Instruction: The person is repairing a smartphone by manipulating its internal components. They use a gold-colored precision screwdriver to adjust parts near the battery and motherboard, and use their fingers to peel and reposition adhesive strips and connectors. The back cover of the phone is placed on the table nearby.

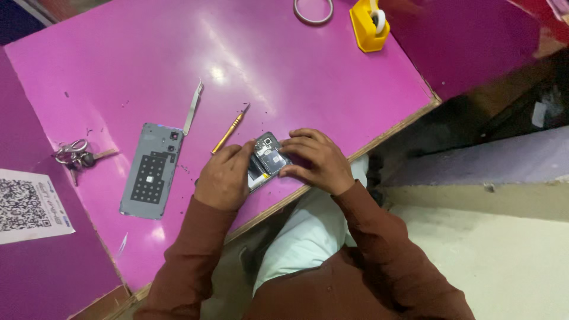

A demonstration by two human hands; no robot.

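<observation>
While both hands cover it, the opened dark smartphone with its back removed [268,159] shows only its camera end.

Its lower half is hidden under the left hand [224,178], whose grip clasps one side; the right hand [314,161] clasps the other, fingertips pressing on top, near the glossy magenta worktop [148,53] edge. Beyond lie a yellow-handled screwdriver [230,128], grey back cover [151,170], metal tweezers [193,106] and, farther off, a tape ring [313,12] cut off by the frame.

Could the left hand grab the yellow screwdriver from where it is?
Probably yes. The left hand is on the opened phone, and the screwdriver lies on the pink table just beyond its fingers, with nothing between them. It would have to let go of the phone first.
</observation>
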